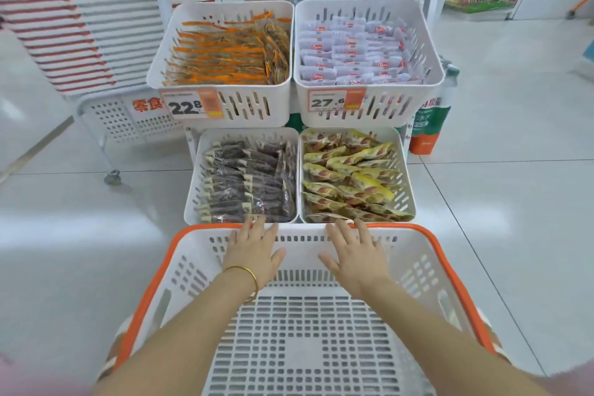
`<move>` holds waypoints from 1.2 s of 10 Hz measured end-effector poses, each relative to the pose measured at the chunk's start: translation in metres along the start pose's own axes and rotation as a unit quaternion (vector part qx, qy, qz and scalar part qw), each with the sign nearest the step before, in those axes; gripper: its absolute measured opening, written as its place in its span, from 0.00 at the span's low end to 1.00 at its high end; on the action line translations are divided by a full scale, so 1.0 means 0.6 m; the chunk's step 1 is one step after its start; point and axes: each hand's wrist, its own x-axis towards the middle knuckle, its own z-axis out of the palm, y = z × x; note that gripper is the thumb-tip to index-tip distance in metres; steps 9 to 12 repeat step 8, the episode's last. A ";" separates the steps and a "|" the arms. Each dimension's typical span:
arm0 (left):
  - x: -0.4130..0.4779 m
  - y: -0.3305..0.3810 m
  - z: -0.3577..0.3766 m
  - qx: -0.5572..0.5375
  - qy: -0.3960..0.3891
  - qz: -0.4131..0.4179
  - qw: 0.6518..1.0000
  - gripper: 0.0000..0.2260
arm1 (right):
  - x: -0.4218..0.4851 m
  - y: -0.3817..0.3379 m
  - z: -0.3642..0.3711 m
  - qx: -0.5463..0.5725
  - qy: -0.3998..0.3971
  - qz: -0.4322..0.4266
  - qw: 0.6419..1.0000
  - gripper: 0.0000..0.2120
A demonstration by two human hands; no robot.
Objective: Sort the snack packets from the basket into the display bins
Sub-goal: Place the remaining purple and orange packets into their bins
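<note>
Four display bins (195,185) hold snack packets (247,180), one kind each, just beyond the orange-rimmed basket (418,267). Head view: left grip (254,254) and right grip (356,255) reach its far rim, fingers straight, holding nothing.

The basket (418,267) sits nearest — left hand (254,251) and right hand (356,257) over its far wall. Just beyond lie the lower bins (193,183) (side by side), the upper bins (257,106) raised behind them

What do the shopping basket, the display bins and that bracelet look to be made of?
Basket: moulded plastic, matte white with orange rim, slotted grid. Display bins: smooth white plastic, slotted walls. Bracelet: probably metal, gold-coloured, shiny glint.
</note>
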 end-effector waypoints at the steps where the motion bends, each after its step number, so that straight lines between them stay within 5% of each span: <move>1: -0.032 0.009 0.012 -0.013 0.010 -0.005 1.000 0.27 | -0.031 -0.006 0.007 -0.003 0.008 0.002 1.000 0.29; 5: -0.079 0.012 0.024 -0.013 0.022 0.001 1.000 0.26 | -0.059 -0.021 -0.005 -0.041 0.048 0.017 0.998 0.24; 8: -0.074 0.001 0.006 -0.124 0.041 0.005 0.991 0.26 | -0.037 -0.011 -0.059 0.191 -0.049 0.004 0.980 0.21; 12: -0.074 0.001 0.006 -0.124 0.041 0.005 0.991 0.26 | -0.037 -0.011 -0.059 0.191 -0.049 0.004 0.980 0.21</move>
